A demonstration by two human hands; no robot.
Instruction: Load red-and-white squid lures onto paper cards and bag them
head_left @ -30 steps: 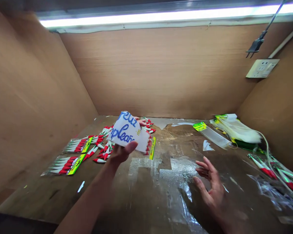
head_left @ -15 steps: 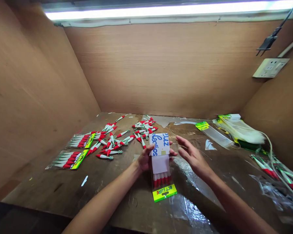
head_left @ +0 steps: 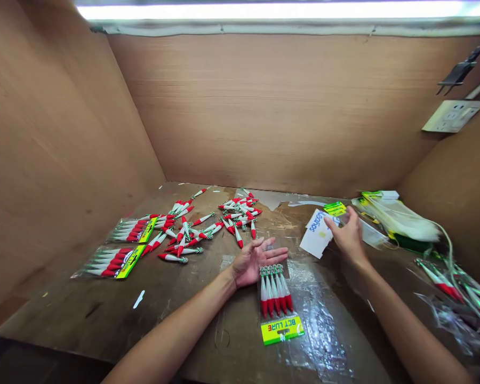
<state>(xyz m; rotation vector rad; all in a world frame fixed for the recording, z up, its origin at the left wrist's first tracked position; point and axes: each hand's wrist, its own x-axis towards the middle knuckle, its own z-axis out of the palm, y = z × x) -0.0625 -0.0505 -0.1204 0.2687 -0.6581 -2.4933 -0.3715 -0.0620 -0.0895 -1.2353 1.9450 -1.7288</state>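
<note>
- The wooden back wall (head_left: 264, 117) rises behind our whole workspace, and below it spreads the brown table (head_left: 76, 320).
- We have a bright tube light (head_left: 284, 9) running across the top.
- Loose red-and-white lures (head_left: 185, 226) lie scattered over the table's far middle and left.
- A stack of clear bags (head_left: 400, 218) sits at the far right, near the side wall.
- Our left hand (head_left: 256, 261) is palm up with fingers spread, gripping nothing, just beyond the front pack; whether it touches the bag we cannot tell.
- Our right hand (head_left: 346, 234) is at the white card, thumb over its edge; we cannot tell if it pinches it.
- The front pack (head_left: 275, 293) lies before us on the taped patch, five lures side by side, red ends toward its yellow-green label.
- Two more packs (head_left: 112, 261) lie at left, one beyond the other.
- A single labelled bag (head_left: 373, 234) lies partly behind our right hand.
- The white card (head_left: 314, 237), blue-lettered, slants between our hands, nearer the right.
- A small white scrap (head_left: 139, 299) lies left of our left forearm.
</note>
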